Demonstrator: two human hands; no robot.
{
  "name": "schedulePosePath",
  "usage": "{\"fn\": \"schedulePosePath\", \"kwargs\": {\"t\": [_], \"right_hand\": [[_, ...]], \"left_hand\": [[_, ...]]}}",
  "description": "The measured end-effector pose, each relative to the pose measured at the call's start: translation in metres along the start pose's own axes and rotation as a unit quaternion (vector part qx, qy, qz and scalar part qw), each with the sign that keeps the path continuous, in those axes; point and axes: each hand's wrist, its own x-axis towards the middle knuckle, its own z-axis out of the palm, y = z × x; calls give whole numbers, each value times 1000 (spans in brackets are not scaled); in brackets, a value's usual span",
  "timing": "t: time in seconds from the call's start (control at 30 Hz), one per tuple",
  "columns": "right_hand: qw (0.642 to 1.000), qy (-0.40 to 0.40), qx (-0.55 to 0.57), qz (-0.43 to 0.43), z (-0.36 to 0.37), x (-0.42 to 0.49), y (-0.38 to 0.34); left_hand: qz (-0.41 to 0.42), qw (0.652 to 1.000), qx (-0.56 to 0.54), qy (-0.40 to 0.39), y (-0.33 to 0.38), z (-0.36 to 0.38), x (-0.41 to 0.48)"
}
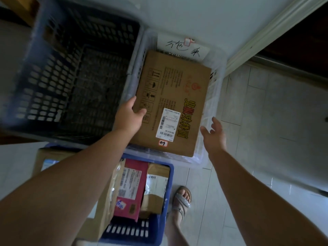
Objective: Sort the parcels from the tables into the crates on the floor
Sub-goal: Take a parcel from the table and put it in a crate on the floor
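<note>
The box [177, 89] lies flat inside the clear crate [215, 89], printed face up, and fills most of the crate's floor. A white label [168, 123] sits on the near part of that face. A handwritten paper sign [182, 47] leans at the crate's far wall, beyond the box.

Left grip [129, 114]: holds the box at its left edge, towards the near end. The thumb lies on the top face and the other fingers wrap over the edge, between the box and the crate wall.

Right grip [213, 135]: open, fingers spread and relaxed, holding nothing. It hovers over the crate's right wall, just beside the near right part of the box. No contact with the box is visible.

The box thus lies between the two grips, held on the left side only.

Adjacent items:
- Dark crate [44, 82], left of the clear crate, walls touching.
- Blue crate [168, 192], near side, under the left forearm. It holds a pink parcel [134, 185] and a brown parcel [156, 190] side by side.
- A sandalled foot [182, 199] stands on the tiled floor [257, 121], just right of the blue crate.
</note>
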Motion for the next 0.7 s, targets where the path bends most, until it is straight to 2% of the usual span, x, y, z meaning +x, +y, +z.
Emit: {"fn": "schedulePosePath", "kwargs": {"t": [0.3,0.47,0.63,0.7], "right_hand": [[997,33,58,-26,-11,-124,-77],[987,85,134,-37,-13,-239,-119],[977,100,179,-62,2,-345,-166],[976,98,178,-75,6,-364,-179]], "left_hand": [[48,996,-42,-57,59,-84,-83],[143,984,-19,-107,99,-170,-152],[214,972,-4,-102,113,-281,-214],[216,972,-17,-94,115,-303,-226]]}}
